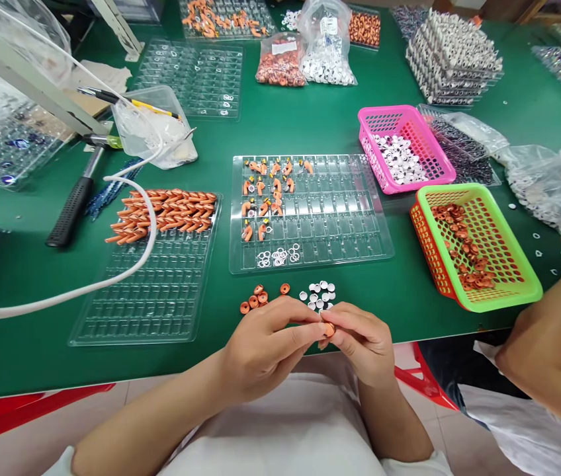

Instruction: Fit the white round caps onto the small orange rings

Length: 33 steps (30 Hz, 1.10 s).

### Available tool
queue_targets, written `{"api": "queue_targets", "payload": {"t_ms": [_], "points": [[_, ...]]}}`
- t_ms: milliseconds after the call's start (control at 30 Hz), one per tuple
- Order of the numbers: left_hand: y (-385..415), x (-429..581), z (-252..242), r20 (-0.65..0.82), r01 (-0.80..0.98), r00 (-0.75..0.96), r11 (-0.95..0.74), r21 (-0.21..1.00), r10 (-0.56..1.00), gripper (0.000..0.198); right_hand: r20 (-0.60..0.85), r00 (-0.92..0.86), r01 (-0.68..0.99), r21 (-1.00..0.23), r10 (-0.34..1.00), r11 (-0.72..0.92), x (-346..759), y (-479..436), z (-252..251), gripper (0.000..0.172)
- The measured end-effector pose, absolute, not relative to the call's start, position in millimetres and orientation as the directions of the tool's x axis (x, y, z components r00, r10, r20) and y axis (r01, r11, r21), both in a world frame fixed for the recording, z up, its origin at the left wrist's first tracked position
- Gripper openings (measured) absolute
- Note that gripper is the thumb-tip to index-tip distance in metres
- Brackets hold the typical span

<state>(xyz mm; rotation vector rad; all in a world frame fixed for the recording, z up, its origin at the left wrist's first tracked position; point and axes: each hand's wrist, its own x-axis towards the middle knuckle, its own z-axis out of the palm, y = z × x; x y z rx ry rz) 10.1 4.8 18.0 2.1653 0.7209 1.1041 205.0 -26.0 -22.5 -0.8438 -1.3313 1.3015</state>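
My left hand [265, 347] and my right hand [367, 340] meet at the table's front edge, both pinching a small orange round part [329, 329]. Fingertips cover much of it. Just beyond my left hand lie several small orange cups [253, 302]. Loose white discs [318, 295], some with dark edges, lie just past my right fingers. Farther back, a clear compartment tray [330, 228] holds curved orange pieces [261, 188] in its left cells and white rings [279, 256] along its front row.
A second clear tray [146, 291] bears stacked orange pieces; a white hose [149, 244] crosses it. A hammer [75, 201] lies left. A pink basket [384, 178] and a green basket [518, 277] stand right, near another person's arm [553, 317]. Filled bags [327, 63] sit behind.
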Motion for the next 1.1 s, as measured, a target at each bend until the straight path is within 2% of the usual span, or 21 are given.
{"api": "queue_targets", "payload": {"t_ms": [600, 1100], "points": [[6.3, 10.1, 19.1, 0.520, 0.222, 0.513, -0.691, 0.688, 0.683, 0.026, 0.232, -0.226, -0.114, -0.971, 0.946, 0.211, 206.8, -24.1, -20.8, 0.036], [4.4, 8.3, 15.1, 0.521, 0.244, 0.506, -0.694, 0.678, 0.687, 0.029, 0.335, -0.226, 0.069, -0.931, 0.915, 0.358, 206.0, -26.1, -17.9, 0.044]]}}
